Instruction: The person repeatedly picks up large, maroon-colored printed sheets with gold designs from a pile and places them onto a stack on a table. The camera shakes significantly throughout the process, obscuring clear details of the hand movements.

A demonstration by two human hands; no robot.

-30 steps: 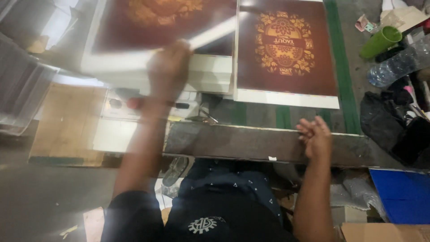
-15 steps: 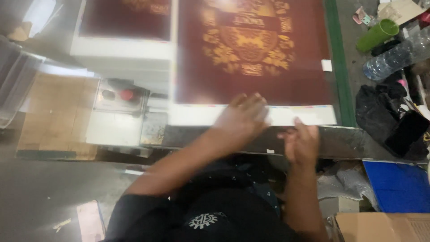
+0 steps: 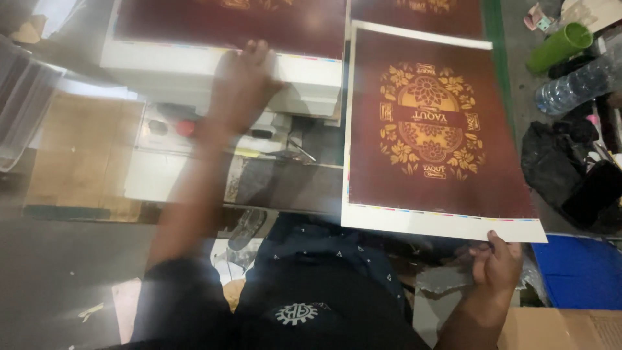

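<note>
A large dark-red printed sheet [image 3: 434,129] with a gold ornamental design and a white margin lies tilted toward me on the right. My right hand [image 3: 495,262] pinches its near right corner from below. A thick white stack of the same red sheets [image 3: 220,61] stands at the upper left. My left hand [image 3: 243,84] rests on the near edge of that stack, fingers spread over the top sheet. Another red sheet [image 3: 421,10] shows at the top behind the held one.
A control panel with a red button [image 3: 184,128] sits below the stack. A green strip [image 3: 495,39] runs along the right of the sheets. At the far right are a green cup [image 3: 557,46], a clear plastic bottle [image 3: 576,81], black bags [image 3: 570,175] and a blue sheet [image 3: 576,272].
My left hand has gone from the sheet's near edge back up left to the stack. My right hand has drawn the sheet toward me and now holds its corner.
</note>
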